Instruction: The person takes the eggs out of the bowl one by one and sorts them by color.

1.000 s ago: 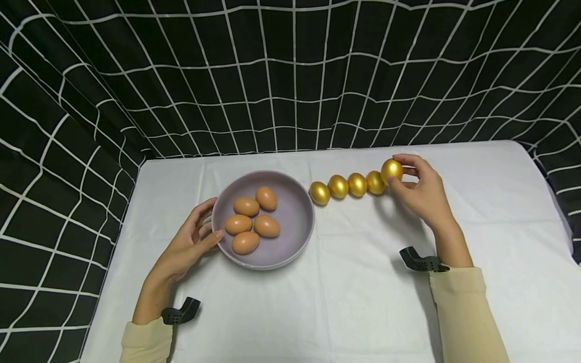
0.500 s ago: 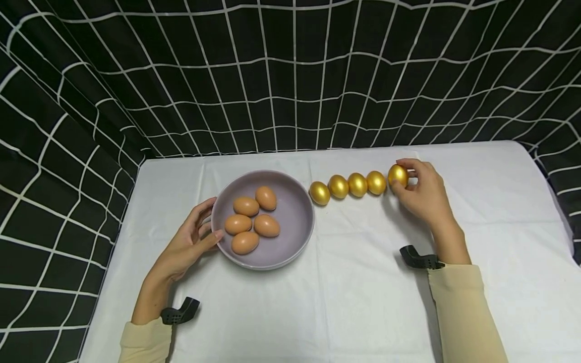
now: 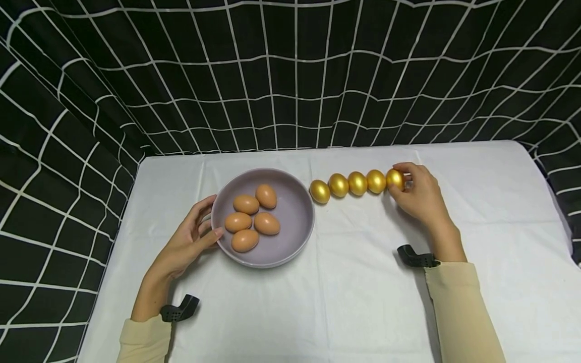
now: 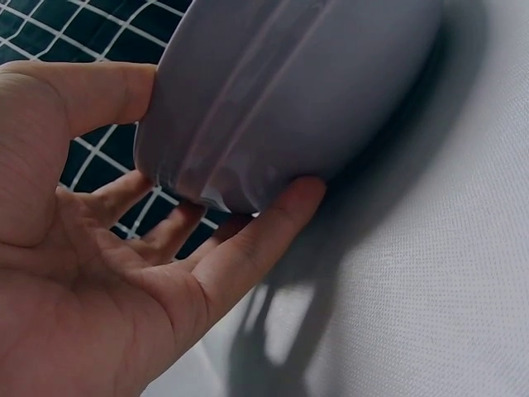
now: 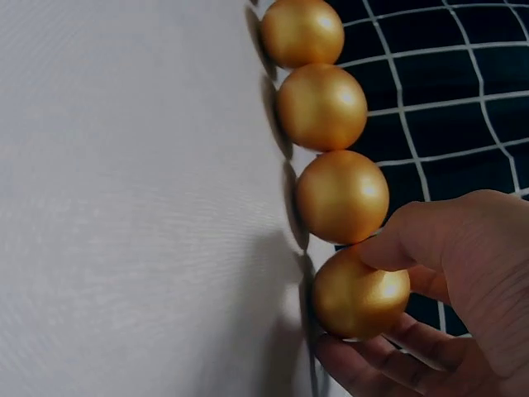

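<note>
My left hand (image 3: 185, 248) grips the left side of a mauve bowl (image 3: 292, 222), thumb on the rim. In the left wrist view its other fingers spread along the outer wall and underside of the bowl (image 4: 314, 99). Several brown eggs (image 3: 245, 241) lie grouped in the bowl's left half. To the right, my right hand (image 3: 419, 195) pinches a golden egg (image 3: 395, 179) between thumb and fingers. That egg (image 5: 355, 304) stands at the right end of a row, close against its neighbour (image 5: 343, 197).
The other golden eggs (image 3: 357, 184) stretch leftward from the right hand in a row, the leftmost one (image 3: 320, 191) close beside the bowl. A white cloth (image 3: 363, 292) covers the table. Behind its back edge hangs a black curtain (image 3: 281, 80) with a white grid.
The right hand has lowered the golden egg from over its neighbour, first to the right and then left against the row's end. The left hand and bowl have stayed in place.
</note>
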Tool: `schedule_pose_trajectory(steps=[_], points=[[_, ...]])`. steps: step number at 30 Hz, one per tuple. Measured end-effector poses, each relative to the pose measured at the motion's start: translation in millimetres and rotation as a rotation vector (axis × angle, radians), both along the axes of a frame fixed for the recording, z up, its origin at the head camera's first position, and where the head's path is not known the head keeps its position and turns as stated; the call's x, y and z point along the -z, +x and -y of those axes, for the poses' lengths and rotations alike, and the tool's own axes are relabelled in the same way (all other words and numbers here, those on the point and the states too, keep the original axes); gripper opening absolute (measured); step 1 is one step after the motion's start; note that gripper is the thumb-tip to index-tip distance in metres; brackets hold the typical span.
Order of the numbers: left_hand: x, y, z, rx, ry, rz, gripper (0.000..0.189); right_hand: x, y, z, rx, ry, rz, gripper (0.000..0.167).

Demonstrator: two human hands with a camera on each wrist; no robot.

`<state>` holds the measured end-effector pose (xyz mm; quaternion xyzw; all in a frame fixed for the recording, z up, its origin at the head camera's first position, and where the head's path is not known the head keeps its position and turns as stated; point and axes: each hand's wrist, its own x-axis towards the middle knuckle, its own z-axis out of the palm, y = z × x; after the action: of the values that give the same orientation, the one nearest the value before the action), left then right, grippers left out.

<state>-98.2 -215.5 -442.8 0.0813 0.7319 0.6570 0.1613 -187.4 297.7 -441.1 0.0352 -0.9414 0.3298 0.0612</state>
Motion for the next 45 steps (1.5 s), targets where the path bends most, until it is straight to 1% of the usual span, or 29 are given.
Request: schedule_pose_trajectory(steps=[9,16,20,24,27,33,40,45], points=[[1.2,0.4,0.3,0.001,0.002,-0.004,0.077,-0.1,3.1,2.2,0.004,0.048,0.040,0.050],[1.4,-0.7,0.2,-0.002,0.005,-0.001,0.077,-10.3,5.8,4.9,0.035,0.090,0.060,0.051],[1.2,-0.3,0.5,-0.004,0.004,-0.006,0.077,-21.1,11.9,11.1,0.055,0.093,0.033,0.051],[1.4,0.2,1.6,0.005,-0.005,-0.010,0.077,-29.8,20.8,21.7,0.045,0.075,-0.033,0.049],[1.9,0.2,1.6,0.006,-0.005,-0.014,0.076,-35.5,25.7,32.1,0.011,0.052,-0.069,0.047],[2.9,-2.6,-1.0,0.020,0.011,-0.020,0.077,-46.2,32.8,51.7,-0.055,0.017,-0.101,0.044],[1.2,-1.2,0.8,0.004,0.000,-0.025,0.077,-57.7,37.6,90.0,-0.234,0.009,-0.158,0.039],[1.9,-1.0,0.3,0.004,-0.003,-0.020,0.077,-64.1,40.8,119.8,-0.364,0.025,-0.160,0.037]])
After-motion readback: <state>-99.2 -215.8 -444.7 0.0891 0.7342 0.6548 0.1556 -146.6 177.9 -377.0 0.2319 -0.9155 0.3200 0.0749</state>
